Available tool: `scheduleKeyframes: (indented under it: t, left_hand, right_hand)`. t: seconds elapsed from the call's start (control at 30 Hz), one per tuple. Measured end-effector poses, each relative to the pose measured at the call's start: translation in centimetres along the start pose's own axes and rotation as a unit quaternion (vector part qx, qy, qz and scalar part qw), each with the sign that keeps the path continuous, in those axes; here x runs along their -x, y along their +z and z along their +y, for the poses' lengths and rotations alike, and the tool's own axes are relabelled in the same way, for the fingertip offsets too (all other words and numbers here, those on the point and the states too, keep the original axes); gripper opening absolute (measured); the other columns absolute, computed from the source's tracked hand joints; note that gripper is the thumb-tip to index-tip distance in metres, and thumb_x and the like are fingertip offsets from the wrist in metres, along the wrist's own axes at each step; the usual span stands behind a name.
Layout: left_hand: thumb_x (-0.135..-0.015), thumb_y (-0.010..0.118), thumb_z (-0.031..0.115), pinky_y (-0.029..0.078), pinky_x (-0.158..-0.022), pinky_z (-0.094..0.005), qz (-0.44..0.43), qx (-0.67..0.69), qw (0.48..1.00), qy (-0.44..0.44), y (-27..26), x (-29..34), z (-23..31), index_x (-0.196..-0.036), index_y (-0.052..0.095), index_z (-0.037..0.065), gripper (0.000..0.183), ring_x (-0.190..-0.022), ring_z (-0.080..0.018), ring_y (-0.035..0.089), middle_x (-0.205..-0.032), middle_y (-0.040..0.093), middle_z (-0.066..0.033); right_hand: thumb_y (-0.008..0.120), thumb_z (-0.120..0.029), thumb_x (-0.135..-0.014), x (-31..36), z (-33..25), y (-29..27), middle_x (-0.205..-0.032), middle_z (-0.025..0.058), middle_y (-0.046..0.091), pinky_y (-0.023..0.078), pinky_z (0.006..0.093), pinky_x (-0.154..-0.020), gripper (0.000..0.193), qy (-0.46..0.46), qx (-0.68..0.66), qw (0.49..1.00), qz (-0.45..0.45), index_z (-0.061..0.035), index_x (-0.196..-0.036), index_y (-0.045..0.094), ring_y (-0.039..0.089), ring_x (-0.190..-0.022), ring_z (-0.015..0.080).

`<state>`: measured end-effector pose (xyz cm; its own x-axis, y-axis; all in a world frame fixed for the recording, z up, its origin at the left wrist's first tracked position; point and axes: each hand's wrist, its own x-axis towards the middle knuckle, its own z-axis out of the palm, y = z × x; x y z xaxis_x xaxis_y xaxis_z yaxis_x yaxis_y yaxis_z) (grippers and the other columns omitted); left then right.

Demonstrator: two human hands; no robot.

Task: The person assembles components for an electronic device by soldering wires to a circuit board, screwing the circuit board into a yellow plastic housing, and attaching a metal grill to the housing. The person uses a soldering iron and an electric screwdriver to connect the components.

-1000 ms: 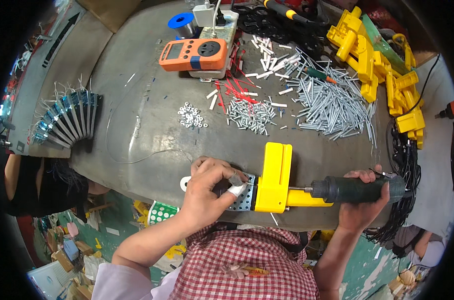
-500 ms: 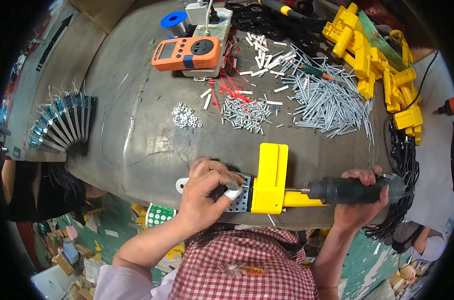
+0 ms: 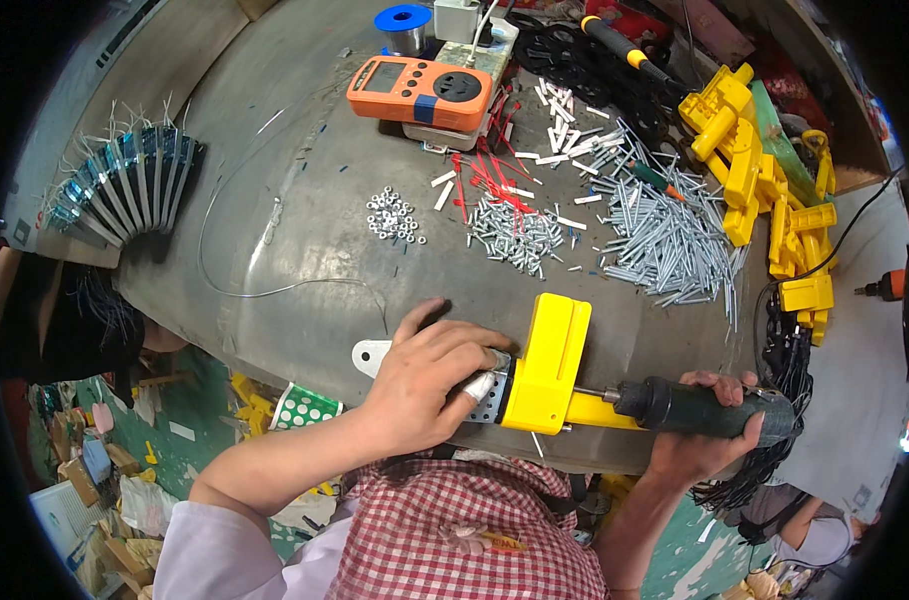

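My left hand (image 3: 429, 385) is closed over a perforated metal part (image 3: 492, 398), with a white wrap on one finger. Most of that part is hidden beneath the palm; a pale metal tab with a hole (image 3: 370, 357) sticks out on its left. The metal joins a yellow plastic housing (image 3: 547, 360), whose yellow handle (image 3: 604, 411) extends to the right. In my right hand (image 3: 704, 445) is a dark power screwdriver (image 3: 709, 410), lying nearly level above the handle. Its bit (image 3: 596, 391) points left and reaches the side of the housing; the very tip cannot be made out.
Beyond my hands lie piles of nuts (image 3: 394, 215), short screws (image 3: 517, 235) and long screws (image 3: 669, 240). Red cable ties (image 3: 494, 180) and an orange meter (image 3: 419, 92) sit farther back. Yellow plastic parts (image 3: 744, 150) fill the right; wired strips (image 3: 129, 185) stand left. A thin wire (image 3: 264, 293) curves across the table.
My left hand has flattened, its fingers now stretching farther over the metal part. The housing is tilted slightly clockwise, and the screwdriver has come along with it. The whole view has shifted a little.
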<state>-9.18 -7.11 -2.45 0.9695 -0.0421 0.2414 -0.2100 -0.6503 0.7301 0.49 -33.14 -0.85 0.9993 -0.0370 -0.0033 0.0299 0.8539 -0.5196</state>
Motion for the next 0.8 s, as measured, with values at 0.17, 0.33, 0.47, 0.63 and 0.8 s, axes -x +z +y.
scheduleKeyframes:
  t: [0.17,0.33,0.47,0.63,0.8]
  left_hand:
    - [-0.070,0.058,0.006,0.030,-0.101,-0.0514,0.013,0.018,1.000,-0.013,0.3,-0.1,0.4,-0.093,0.053,0.007,0.024,-0.103,-0.0260,0.057,-0.106,0.062,-0.0065]
    - [-0.070,0.059,0.008,0.033,-0.099,-0.0505,0.007,-0.046,0.999,-0.004,0.6,0.0,0.2,-0.095,0.054,0.007,0.025,-0.101,-0.0249,0.057,-0.104,0.062,-0.0062]
    - [-0.070,0.060,0.008,0.033,-0.099,-0.0507,0.010,-0.053,0.998,-0.011,0.6,-0.1,0.2,-0.092,0.053,0.006,0.023,-0.098,-0.0260,0.057,-0.103,0.062,-0.0070]
    - [-0.073,0.059,0.014,0.029,-0.101,-0.0541,-0.004,-0.025,1.000,-0.008,0.5,0.1,-0.1,-0.093,0.047,0.006,0.025,-0.099,-0.0311,0.057,-0.104,0.061,-0.0122]
    - [-0.066,0.072,0.034,0.024,-0.103,-0.0568,-0.002,-0.037,0.999,0.040,0.5,0.4,0.0,-0.108,0.049,0.009,0.055,-0.105,-0.0297,0.053,-0.115,0.055,-0.0091]
  right_hand:
    - [0.050,-0.032,-0.088,0.1,-0.6,-0.2,-0.082,-0.0005,0.048,0.041,0.0347,-0.086,0.034,0.007,0.020,1.000,0.011,-0.0097,-0.114,0.044,0.049,-0.079,0.0121]
    - [0.049,-0.031,-0.089,0.7,-1.8,-0.4,-0.084,0.0013,0.049,0.041,0.0366,-0.086,0.038,0.006,0.034,0.998,0.055,-0.0091,-0.120,0.045,0.049,-0.079,0.0137]
    - [0.050,-0.031,-0.088,2.2,-3.2,-1.0,-0.084,0.0013,0.049,0.041,0.0370,-0.087,0.038,-0.003,0.065,0.998,0.022,-0.0087,-0.119,0.045,0.049,-0.079,0.0139]
    - [0.054,-0.028,-0.086,3.3,-3.1,-1.0,-0.082,0.0022,0.050,0.039,0.0382,-0.088,0.039,0.009,0.020,1.000,0.015,-0.0088,-0.118,0.045,0.050,-0.079,0.0152]
    - [0.055,-0.027,-0.085,3.3,-3.7,-1.5,-0.081,0.0029,0.051,0.038,0.0380,-0.088,0.040,-0.007,0.026,0.999,0.039,-0.0091,-0.119,0.045,0.050,-0.081,0.0160]
